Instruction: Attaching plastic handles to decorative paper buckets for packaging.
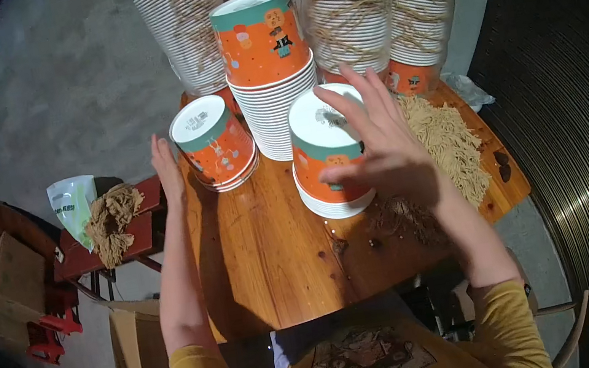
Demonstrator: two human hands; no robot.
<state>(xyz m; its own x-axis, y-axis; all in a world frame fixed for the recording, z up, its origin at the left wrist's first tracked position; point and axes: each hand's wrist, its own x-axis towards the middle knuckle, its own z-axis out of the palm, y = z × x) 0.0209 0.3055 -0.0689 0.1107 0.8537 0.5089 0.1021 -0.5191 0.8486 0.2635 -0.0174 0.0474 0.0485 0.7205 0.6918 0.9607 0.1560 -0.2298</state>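
Upside-down orange paper buckets with green bands and white bases stand on a wooden table. My left hand (168, 172) is open, fingers stretched upward, beside a short nested stack of buckets (218, 148) at the left. My right hand (389, 140) is open with fingers spread, in front of and over the right side of another short bucket stack (321, 180); whether it touches the stack I cannot tell. Between and behind these rises a tall stack of nested buckets (261, 43), its many white rims showing. Neither hand holds anything.
Bagged bucket stacks (348, 10) line the table's back. A heap of tan cords (447, 148) and a smaller brown tangle (408, 221) lie at the right of the wooden table (271, 280). Left stand a red stool (129, 237) with cords and a bag (73, 204), and cardboard boxes (142, 362).
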